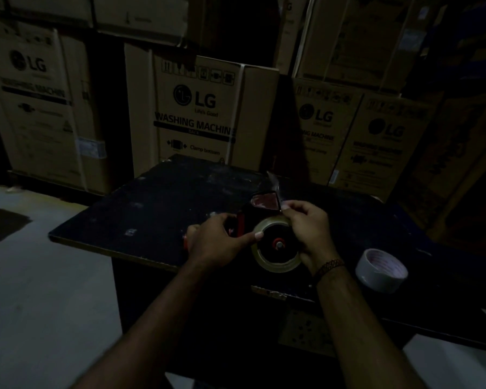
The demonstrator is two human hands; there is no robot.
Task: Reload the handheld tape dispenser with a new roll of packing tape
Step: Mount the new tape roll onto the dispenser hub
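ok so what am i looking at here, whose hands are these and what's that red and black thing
There is no machine here: one camera worn on a person's head looks down at their two bare hands in a dim storeroom. The left hand grips a red and black tape dispenser, thumb on the clear tape roll mounted on it. The right hand seems to pinch the loose tape end near its front. Below is a dark table, with a white tape roll lying to the right. Cardboard boxes stand behind.
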